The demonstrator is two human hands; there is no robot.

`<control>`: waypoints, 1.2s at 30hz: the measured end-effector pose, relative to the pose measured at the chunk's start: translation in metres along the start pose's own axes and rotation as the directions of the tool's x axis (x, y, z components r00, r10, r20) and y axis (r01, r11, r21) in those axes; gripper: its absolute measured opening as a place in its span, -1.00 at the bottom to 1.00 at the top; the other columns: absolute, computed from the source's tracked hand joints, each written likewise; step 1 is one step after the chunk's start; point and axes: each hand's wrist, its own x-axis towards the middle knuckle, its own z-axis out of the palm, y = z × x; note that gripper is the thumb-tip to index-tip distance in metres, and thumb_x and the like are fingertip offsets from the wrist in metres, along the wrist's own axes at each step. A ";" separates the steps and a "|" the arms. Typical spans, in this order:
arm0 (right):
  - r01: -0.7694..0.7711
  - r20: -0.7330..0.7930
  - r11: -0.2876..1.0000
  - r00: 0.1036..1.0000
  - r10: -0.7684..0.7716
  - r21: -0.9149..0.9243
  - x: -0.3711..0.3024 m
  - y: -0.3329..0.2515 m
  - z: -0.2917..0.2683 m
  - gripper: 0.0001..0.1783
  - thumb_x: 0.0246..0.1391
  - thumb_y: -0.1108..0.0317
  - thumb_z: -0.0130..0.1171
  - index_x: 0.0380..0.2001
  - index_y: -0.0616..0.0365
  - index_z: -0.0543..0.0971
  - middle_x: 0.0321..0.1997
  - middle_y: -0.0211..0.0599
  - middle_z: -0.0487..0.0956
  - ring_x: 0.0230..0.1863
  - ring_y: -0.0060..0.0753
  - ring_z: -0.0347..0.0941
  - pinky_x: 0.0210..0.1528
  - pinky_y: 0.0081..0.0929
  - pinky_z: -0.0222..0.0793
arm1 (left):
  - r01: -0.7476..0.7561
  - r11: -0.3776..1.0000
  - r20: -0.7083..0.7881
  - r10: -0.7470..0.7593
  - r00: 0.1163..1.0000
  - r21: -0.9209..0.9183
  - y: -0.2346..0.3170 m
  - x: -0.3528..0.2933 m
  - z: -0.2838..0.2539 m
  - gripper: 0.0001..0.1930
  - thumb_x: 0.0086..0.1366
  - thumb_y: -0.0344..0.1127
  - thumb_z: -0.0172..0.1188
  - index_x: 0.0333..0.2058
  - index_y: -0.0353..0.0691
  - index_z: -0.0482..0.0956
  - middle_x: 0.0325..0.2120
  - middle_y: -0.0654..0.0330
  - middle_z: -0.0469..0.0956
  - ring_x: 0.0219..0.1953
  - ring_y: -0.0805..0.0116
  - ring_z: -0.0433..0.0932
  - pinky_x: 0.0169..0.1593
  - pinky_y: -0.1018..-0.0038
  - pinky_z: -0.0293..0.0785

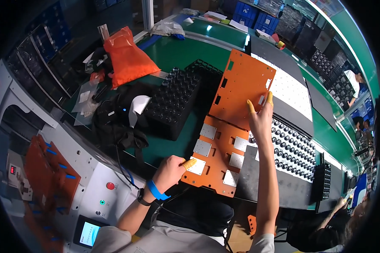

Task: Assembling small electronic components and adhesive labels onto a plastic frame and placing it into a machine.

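Observation:
An orange lower panel (217,154) lies in front of me, with several small white square plates with holes set on it in two columns. My left hand (172,172) is closed on its near left edge, the yellow-covered thumb resting on the nearest left white plate (197,166). An orange upper panel (240,88), with cutouts and small holes, overlaps the far end of the lower one. My right hand (261,116) grips its right edge near a cutout; two digits wear yellow finger covers. What lies under both panels is hidden.
Left stand a black block of round cells (173,99), an orange bag (128,59) and a black bag (118,120). Right are a white tray of black round parts (293,149) and dark sheets (278,59). A machine panel with a red button (110,185) is lower left. Other people work at right.

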 end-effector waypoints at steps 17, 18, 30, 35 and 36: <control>0.315 0.333 0.894 0.846 -0.416 0.319 -0.137 -0.053 -0.101 -0.18 -0.18 -0.24 0.48 0.02 0.18 0.68 0.05 -0.12 0.65 0.08 0.07 0.54 0.17 -0.05 0.44 | 0.053 0.918 0.264 0.057 0.963 -0.392 -0.042 -0.038 -0.007 -0.44 0.27 -0.18 0.48 0.14 -0.31 0.51 -0.51 0.29 0.64 -0.53 0.58 0.51 -0.45 0.57 0.43; 0.335 0.397 0.912 0.823 -0.406 0.238 -0.150 -0.052 -0.101 -0.20 -0.17 -0.21 0.48 0.05 0.15 0.67 0.12 -0.10 0.62 0.15 0.12 0.49 0.21 -0.01 0.42 | 0.129 0.909 0.343 0.016 0.939 -0.397 -0.034 -0.042 -0.012 -0.37 0.26 -0.18 0.49 0.20 -0.30 0.45 -0.49 0.28 0.65 -0.52 0.57 0.52 -0.43 0.58 0.47; -0.009 0.541 0.976 0.833 -0.113 0.219 -0.201 -0.060 -0.090 -0.20 -0.11 0.07 0.58 0.25 0.01 0.58 0.52 0.02 0.23 0.59 0.26 -0.05 0.51 0.14 0.07 | 0.204 0.672 0.358 0.098 0.929 -0.712 -0.065 -0.050 0.033 -0.26 0.37 -0.43 0.33 0.37 -0.21 0.04 0.13 -0.02 0.52 -0.16 0.15 0.74 -0.14 0.36 0.72; 0.030 0.575 0.992 0.812 -0.095 0.122 -0.206 -0.064 -0.093 -0.23 -0.08 0.09 0.56 0.24 0.01 0.59 0.54 0.00 0.19 0.59 0.28 -0.07 0.53 0.18 0.00 | 0.111 0.681 0.188 0.041 0.981 -0.724 -0.054 -0.053 0.047 -0.38 0.45 -0.32 0.26 0.33 -0.20 0.11 0.10 0.02 0.55 -0.15 0.10 0.75 -0.18 0.36 0.73; 0.029 0.574 0.992 0.813 -0.095 0.124 -0.206 -0.067 -0.095 -0.23 -0.08 0.09 0.56 0.24 0.01 0.59 0.54 0.00 0.19 0.59 0.28 -0.07 0.53 0.18 0.00 | 0.111 0.687 0.185 0.035 0.982 -0.718 -0.052 -0.054 0.046 -0.40 0.45 -0.31 0.25 0.32 -0.21 0.12 0.09 0.02 0.56 -0.15 0.09 0.75 -0.18 0.37 0.72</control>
